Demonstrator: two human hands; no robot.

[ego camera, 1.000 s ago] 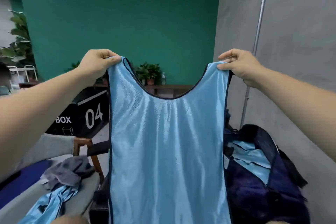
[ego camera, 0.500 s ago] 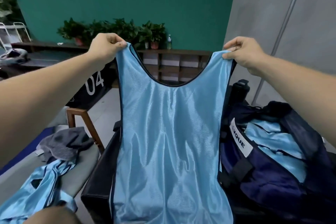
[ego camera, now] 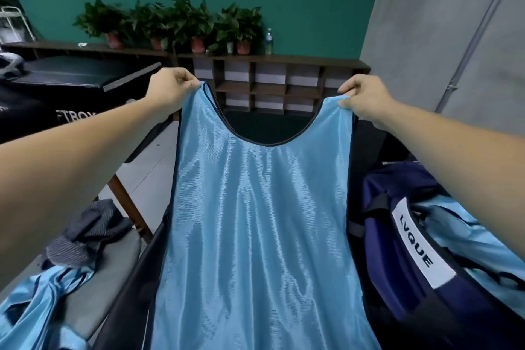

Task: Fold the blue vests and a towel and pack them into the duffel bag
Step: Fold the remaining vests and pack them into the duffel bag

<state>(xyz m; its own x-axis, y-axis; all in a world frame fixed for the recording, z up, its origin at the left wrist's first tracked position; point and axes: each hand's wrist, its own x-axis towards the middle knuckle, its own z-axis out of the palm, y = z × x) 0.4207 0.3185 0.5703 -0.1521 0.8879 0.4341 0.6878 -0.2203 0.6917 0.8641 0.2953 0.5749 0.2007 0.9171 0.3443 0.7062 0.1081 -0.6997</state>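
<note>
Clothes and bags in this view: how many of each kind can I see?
Bag: 1
Towel: 1
Vests: 3 at least: held vest, crumpled vest on the seat, vest in the bag; the heaps may hide more.
Total: 5

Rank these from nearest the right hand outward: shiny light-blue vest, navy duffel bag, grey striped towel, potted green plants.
1. Shiny light-blue vest, pinched by the right hand.
2. Navy duffel bag, lower right.
3. Grey striped towel, low left.
4. Potted green plants, far shelf.
</note>
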